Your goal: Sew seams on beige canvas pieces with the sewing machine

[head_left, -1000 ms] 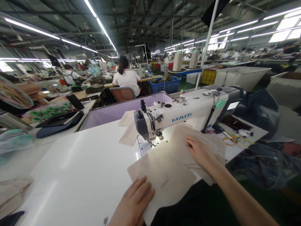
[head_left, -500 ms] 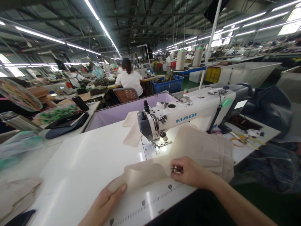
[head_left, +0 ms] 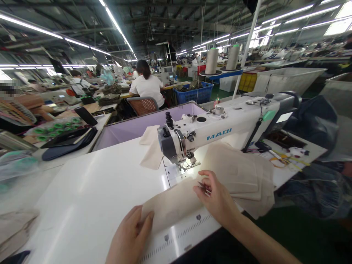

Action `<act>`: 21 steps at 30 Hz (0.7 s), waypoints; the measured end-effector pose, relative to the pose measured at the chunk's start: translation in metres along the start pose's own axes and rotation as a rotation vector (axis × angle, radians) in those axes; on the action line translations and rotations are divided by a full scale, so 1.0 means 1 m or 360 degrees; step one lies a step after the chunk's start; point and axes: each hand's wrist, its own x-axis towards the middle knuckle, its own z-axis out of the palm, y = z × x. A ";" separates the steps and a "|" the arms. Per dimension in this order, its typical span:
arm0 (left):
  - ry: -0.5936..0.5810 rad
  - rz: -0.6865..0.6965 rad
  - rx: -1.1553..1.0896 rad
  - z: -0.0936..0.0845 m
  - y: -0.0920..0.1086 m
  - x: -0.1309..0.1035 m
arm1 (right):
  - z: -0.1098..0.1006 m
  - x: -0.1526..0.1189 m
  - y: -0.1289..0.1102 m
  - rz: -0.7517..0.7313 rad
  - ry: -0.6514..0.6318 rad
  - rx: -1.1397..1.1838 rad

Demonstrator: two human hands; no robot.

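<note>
Pinches beige fabric panel (head_left: 172, 203) at lower centre with left hand (head_left: 131, 234), curls right hand (head_left: 218, 201) around thread snips (head_left: 202, 186), seemingly for trimming, next calling for steady hold.

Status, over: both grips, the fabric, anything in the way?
Left grip holding beige fabric piece in front of sewing machine. Right grip holding small pointed tool. Possible obstruction: fabric stack close at right.

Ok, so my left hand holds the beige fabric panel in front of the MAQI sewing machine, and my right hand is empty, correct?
No, your right hand isn't empty: the head view shows it holding a small pointed metal tool, possibly thread snips. The rest is right: your left hand holds the beige fabric panel in front of the MAQI sewing machine.
</note>
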 end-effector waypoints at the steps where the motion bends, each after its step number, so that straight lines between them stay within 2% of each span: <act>1: 0.0008 -0.0014 -0.0019 0.001 0.000 -0.003 | 0.000 -0.003 0.003 0.0008 -0.0002 0.0077; 5: 0.0139 -0.0027 -0.0061 0.005 0.003 -0.012 | -0.001 -0.010 0.014 0.0112 -0.0046 0.0298; 8: 0.0226 -0.0073 -0.0083 0.006 0.010 -0.015 | -0.005 -0.008 0.014 0.0046 -0.0102 0.0194; 14: 0.0210 -0.0203 -0.0019 0.005 0.018 -0.010 | -0.005 0.002 0.003 -0.0101 -0.0382 -0.0079; 17: 0.0217 -0.0215 0.0099 0.006 0.014 -0.009 | -0.002 0.004 0.003 -0.0081 -0.0403 -0.0160; 21: 0.0131 -0.0179 0.0154 0.007 0.005 -0.009 | 0.001 0.009 0.004 -0.0150 -0.0368 -0.0147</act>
